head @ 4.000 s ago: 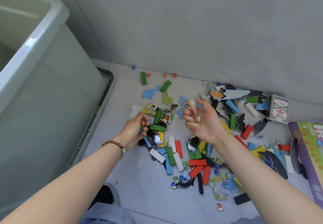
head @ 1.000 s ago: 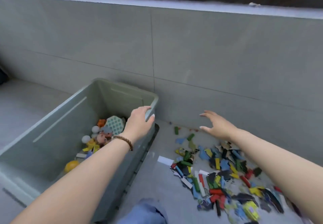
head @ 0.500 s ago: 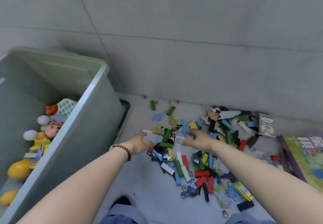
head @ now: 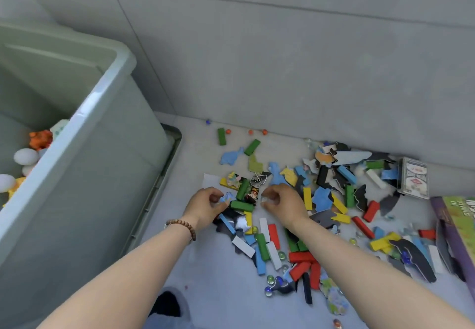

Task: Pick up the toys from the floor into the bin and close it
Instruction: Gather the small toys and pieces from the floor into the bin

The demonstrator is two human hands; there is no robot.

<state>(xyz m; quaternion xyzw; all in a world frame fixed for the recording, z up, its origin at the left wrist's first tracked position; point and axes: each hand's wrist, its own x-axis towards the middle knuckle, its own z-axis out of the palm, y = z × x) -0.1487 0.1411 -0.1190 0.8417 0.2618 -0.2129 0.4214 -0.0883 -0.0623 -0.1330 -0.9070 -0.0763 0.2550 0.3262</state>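
A heap of toys [head: 303,215] lies on the grey floor by the wall: coloured wooden blocks, puzzle pieces and glass marbles. My left hand [head: 205,206] is at the heap's left edge, its fingers curled and pinching a small blue puzzle piece [head: 226,197]. Just right of a green block [head: 241,205] and a tiny figure [head: 252,195], my right hand [head: 281,204] pinches a small clear marble [head: 267,201] with curled fingers. The open grey-green bin [head: 84,112] stands on the left. It holds white eggs [head: 25,155] and an orange toy [head: 39,138].
The bin's lid [head: 167,166] lies on the floor against the bin's right side. A card deck box [head: 413,181] leans near the wall, and a purple and green game box [head: 457,223] lies at the far right. My foot [head: 165,305] is below.
A second ago my left hand was open over the bin and my right hand hovered. Both hands came down to the heap, and their fingers have curled on small pieces.
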